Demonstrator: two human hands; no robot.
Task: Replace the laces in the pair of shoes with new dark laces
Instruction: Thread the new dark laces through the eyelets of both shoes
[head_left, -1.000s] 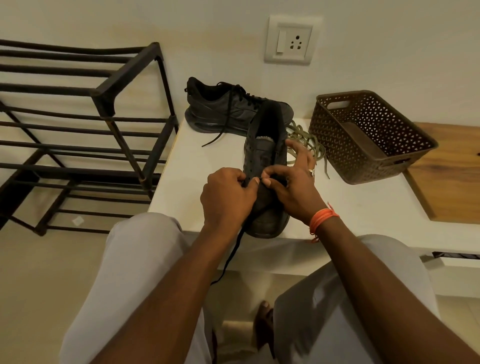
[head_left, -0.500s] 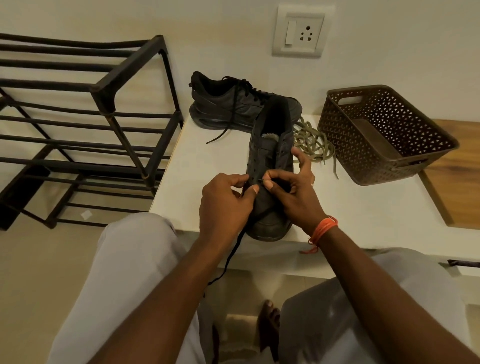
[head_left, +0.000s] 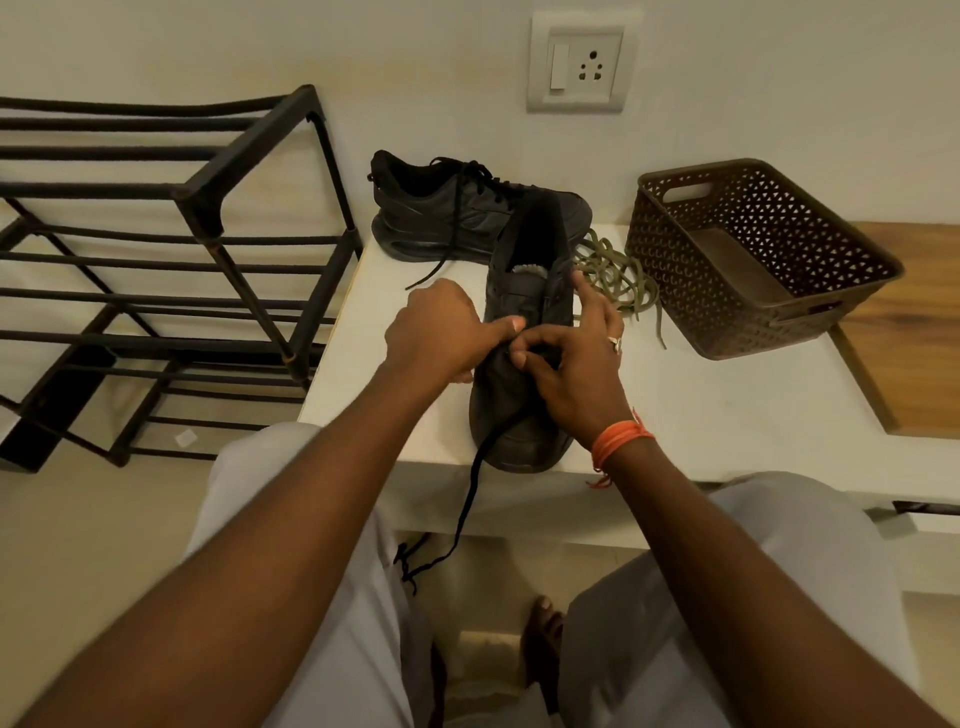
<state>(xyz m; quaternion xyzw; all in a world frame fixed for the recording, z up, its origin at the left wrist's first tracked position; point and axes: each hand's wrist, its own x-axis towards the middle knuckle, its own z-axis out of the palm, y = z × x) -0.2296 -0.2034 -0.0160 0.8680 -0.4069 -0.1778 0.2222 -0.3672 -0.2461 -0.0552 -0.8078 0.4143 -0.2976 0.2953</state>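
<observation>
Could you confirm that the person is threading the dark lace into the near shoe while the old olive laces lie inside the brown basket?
Not quite. In the head view the old olive laces lie on the white table, between the near shoe and the brown basket, not inside it. The rest holds: both hands work the dark lace at that shoe.

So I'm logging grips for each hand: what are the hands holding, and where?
Both hands, left and right, work at the near shoe, pinching around its lower eyelets; the dark lace trails from there. Exact pinch point is hidden.
</observation>
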